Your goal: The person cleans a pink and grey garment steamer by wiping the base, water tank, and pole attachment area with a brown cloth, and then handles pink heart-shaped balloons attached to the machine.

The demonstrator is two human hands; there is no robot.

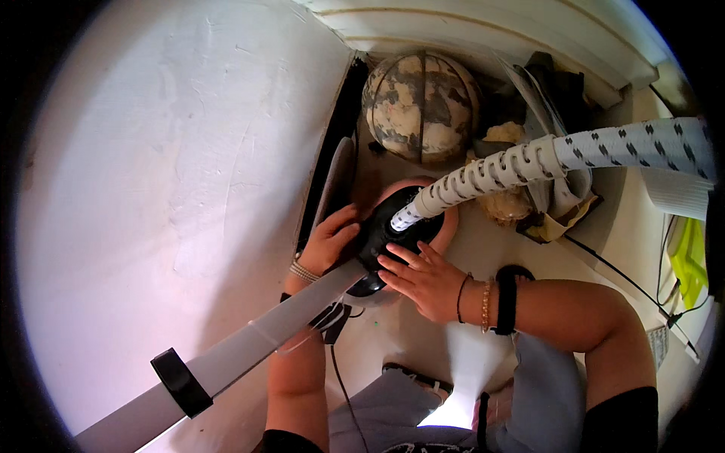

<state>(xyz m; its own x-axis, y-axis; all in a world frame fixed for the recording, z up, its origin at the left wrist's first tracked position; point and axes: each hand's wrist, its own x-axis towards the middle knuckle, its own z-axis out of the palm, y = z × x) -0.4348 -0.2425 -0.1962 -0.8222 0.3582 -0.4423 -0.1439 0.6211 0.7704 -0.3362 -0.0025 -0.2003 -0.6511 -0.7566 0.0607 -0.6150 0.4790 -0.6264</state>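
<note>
A steamer-like appliance with a black top (371, 249) and a pinkish rounded base (451, 226) stands on the floor in front of me. Its fabric-covered hose (493, 172), sleeved near the bottom in a ribbed beige guard, rises from the top towards the right. A flat grey pole (277, 325) with a black clamp (181, 383) slants from the appliance to the lower left. My left hand (331, 240) is at the appliance's left side, its fingers partly hidden there. My right hand (419, 280) lies with spread fingers on the black top's near right edge, gripping nothing.
A worn, peeling ball (422, 107) sits in the corner beyond the appliance. Papers and bags (558, 164) are piled right of it. A white wall (187, 141) borders the left side. Black cables (617, 272) and a lime-green object (689, 260) are at the right.
</note>
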